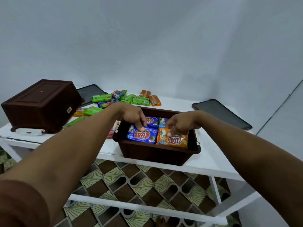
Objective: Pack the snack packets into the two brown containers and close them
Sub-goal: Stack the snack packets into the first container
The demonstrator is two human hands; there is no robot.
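Note:
An open brown container (pixel 157 154) stands on the white table near its front edge. Inside lie a blue snack packet (pixel 142 136), an orange snack packet (pixel 175 140) and more blue packets behind them. My left hand (pixel 132 116) reaches into the container with fingertips pressing on the blue packet. My right hand (pixel 180 122) pinches the top edge of the orange packet. A second brown container (pixel 42 104) rests upside down at the left. Several loose green, orange and blue packets (pixel 141 100) lie at the back of the table.
Two dark lids lie flat on the table: one (pixel 221 113) at the right, one (pixel 91 93) behind the upturned container. A white wall stands close behind. The white table frame (pixel 147 208) has open rails below, over a patterned floor.

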